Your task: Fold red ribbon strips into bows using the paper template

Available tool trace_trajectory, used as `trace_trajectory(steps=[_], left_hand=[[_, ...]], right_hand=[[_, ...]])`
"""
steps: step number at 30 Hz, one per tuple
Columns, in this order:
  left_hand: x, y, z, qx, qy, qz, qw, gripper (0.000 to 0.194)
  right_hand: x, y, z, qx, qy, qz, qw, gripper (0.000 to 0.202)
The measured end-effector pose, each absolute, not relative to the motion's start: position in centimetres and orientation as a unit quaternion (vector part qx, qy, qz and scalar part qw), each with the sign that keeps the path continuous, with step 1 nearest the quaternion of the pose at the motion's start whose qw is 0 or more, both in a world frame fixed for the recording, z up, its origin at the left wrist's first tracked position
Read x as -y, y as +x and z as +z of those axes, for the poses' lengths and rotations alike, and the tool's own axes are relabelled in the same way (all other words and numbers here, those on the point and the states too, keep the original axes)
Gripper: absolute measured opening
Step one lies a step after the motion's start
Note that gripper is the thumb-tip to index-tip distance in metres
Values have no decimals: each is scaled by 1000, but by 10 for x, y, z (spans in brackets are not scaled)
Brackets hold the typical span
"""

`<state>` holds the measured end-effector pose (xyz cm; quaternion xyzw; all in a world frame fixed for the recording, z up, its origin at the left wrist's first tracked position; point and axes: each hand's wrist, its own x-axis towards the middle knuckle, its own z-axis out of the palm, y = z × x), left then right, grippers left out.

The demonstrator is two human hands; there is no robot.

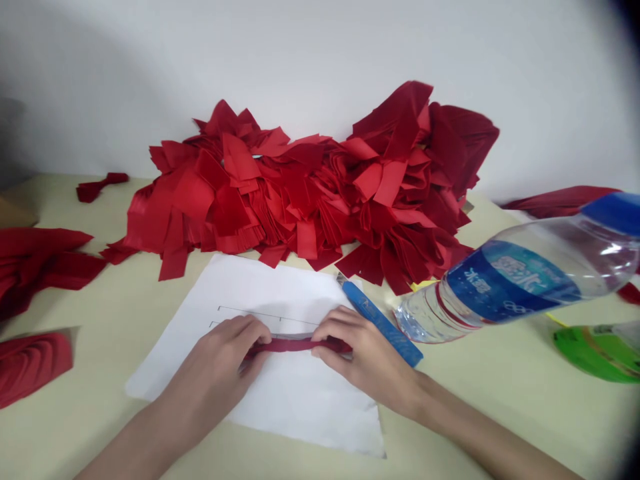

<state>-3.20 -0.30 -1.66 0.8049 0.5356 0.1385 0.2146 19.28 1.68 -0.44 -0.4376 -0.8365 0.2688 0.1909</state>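
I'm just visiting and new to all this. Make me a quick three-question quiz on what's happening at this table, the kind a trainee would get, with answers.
1. What do the left hand and right hand hold between them?
2. True or false: the blue cutter lies nearer the left hand than the right hand.
3. What colour is the bottle cap? a) green b) blue c) yellow

Key
1. A red strip, with both hands above the white paper.
2. False; the blue cutter lies beside the right hand.
3. b) blue
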Motion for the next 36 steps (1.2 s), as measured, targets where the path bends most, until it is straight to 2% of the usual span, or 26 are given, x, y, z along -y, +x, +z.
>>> trace_trajectory(steps=[4,8,14,20,23,26,30,32,36], left_hand=[[2,-32,-15,-532,811,142,197,14],[-2,-38,-7,-535,802,140,228,14],[-5,-50,-3,-634,700,132,300,49],[-11,-57,-6,-636,613,144,446,43],[-14,-58,-2,-607,580,173,516,27],[-17,-60,0,-618,569,198,506,14],[-22,-65,-1,-627,573,235,473,19],[-24,-67,1,-612,560,242,504,24],[-26,-69,5,-596,512,234,572,31]], right_hand=[[-15,193,-6,842,-432,249,204,2],[-15,195,-8,850,-421,241,206,2],[-15,197,-9,859,-414,229,197,2],[-12,196,-11,863,-405,187,238,7],[-12,197,-12,867,-404,152,250,9],[-14,199,-10,877,-403,156,211,8],[-19,204,-4,868,-402,232,179,9],[-22,207,-3,845,-430,248,200,13],[-26,214,-4,817,-499,198,211,20]])
